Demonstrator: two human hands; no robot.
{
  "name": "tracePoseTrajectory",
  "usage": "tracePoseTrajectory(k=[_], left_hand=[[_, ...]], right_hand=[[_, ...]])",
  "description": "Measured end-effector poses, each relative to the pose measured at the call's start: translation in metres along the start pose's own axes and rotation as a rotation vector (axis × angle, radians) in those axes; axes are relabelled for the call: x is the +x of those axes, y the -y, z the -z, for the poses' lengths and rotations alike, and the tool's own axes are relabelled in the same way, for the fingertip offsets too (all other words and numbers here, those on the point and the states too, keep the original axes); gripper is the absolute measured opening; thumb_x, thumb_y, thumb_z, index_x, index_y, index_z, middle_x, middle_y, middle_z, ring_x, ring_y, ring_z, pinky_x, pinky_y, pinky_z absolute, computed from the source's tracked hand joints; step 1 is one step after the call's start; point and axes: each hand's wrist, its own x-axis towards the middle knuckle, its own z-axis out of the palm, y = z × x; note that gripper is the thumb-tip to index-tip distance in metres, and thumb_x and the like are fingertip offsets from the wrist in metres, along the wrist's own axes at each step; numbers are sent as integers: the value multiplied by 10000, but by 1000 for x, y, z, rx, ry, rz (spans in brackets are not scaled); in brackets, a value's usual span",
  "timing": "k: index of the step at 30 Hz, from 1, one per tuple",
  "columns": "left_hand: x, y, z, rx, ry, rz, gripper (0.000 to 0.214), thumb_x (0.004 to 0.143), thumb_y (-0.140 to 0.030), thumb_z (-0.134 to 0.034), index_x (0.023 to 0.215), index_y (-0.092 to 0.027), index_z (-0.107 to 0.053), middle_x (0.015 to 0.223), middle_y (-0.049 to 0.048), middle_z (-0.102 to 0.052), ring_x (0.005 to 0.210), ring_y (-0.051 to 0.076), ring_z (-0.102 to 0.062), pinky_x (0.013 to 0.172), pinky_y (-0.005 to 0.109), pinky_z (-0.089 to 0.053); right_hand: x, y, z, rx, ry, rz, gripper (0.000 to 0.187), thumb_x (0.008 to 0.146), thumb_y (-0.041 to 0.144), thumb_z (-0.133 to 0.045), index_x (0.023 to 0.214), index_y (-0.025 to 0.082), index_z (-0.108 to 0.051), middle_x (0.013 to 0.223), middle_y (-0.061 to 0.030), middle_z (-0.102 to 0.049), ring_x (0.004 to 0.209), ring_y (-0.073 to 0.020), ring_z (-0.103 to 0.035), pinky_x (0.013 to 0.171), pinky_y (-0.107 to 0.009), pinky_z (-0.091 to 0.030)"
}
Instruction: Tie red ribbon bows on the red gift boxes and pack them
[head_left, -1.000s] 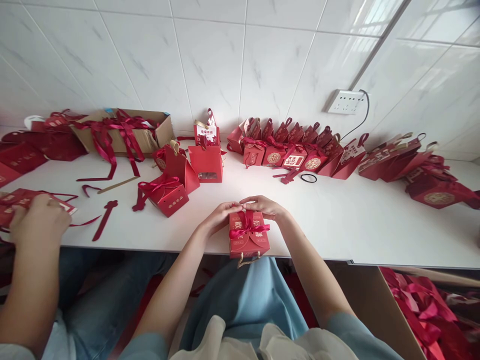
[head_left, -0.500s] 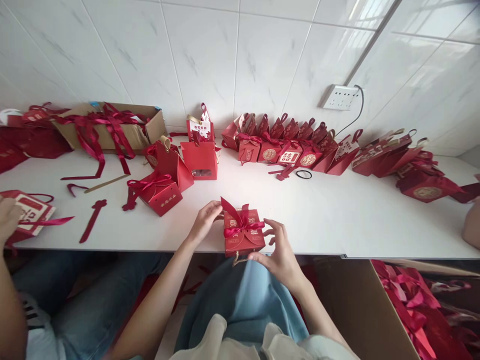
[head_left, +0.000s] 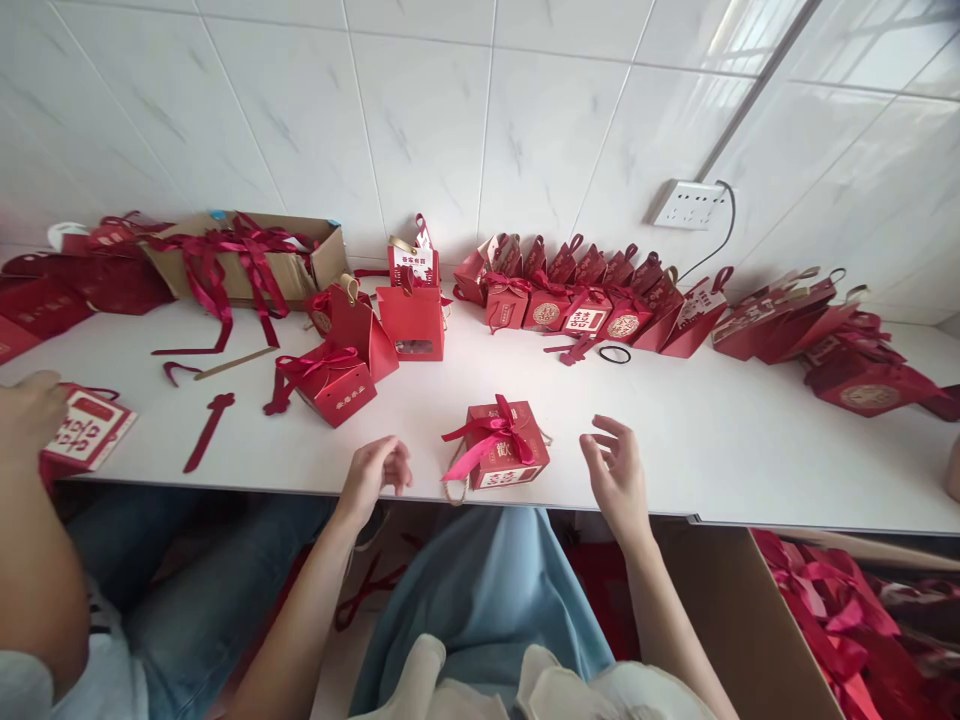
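A small red gift box tied with a red ribbon bow stands on the white table near its front edge. Neither hand touches it. My left hand hovers just left of the box, fingers loosely curled with nothing in them. To the box's right, my right hand is held with fingers spread apart and empty.
More red gift boxes line the tiled wall, and others stand mid-left. A cardboard box of red ribbons sits at the back left; another stands below the table at right. A co-worker's hand holds a red box at left.
Both of my hands have let go of the ribboned box and drawn apart to either side. The box now stands turned on the table, a little farther from the edge.
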Motion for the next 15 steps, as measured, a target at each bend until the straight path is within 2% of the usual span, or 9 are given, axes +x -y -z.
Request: tracePoseTrajectory(k=[2,4,6,8,11,15], left_hand=[[8,-6,-10,115,-88,-98,311,736,-478,-544,750,-167,-553,600,12,-605,566,161,-590,432,229,-422],[18,-11,-24,263,-98,-205,325,739,-476,-558,866,-178,-580,858,52,-650,810,196,-625,622,279,-510],[27,-16,-37,364,-43,-269,335,774,-468,-534,967,-198,-586,1071,66,-625,1002,212,-591,832,312,-486],[32,-19,-47,387,58,-277,352,812,-462,-502,1051,-210,-564,1165,68,-596,1080,213,-563,904,308,-451],[32,-19,-53,361,132,-259,372,831,-465,-487,1092,-206,-545,1150,70,-600,1042,201,-580,879,293,-456],[25,-15,-50,339,94,-238,337,831,-473,-486,984,-186,-576,783,21,-626,796,176,-606,787,285,-454]], right_hand=[[-7,-1,-6,2,86,67,436,800,516,-553,1099,211,-468,1182,-129,-515,972,-243,-590,754,-424,-523],[-14,-4,-15,-15,185,140,575,742,533,-625,1174,213,-423,1212,-149,-481,1003,-266,-583,769,-451,-525],[-18,-8,-24,-39,257,178,719,693,546,-675,1246,211,-358,1250,-173,-438,1040,-290,-569,792,-483,-520],[-19,-11,-30,-56,279,172,776,680,556,-686,1271,203,-329,1266,-189,-413,1060,-304,-558,814,-506,-511],[-15,-15,-31,-64,250,129,727,708,553,-661,1256,195,-346,1258,-196,-417,1052,-308,-557,816,-520,-506],[-12,-17,-21,-41,200,98,551,818,471,-549,1262,208,-354,1269,-183,-429,1106,-305,-533,865,-545,-477]])
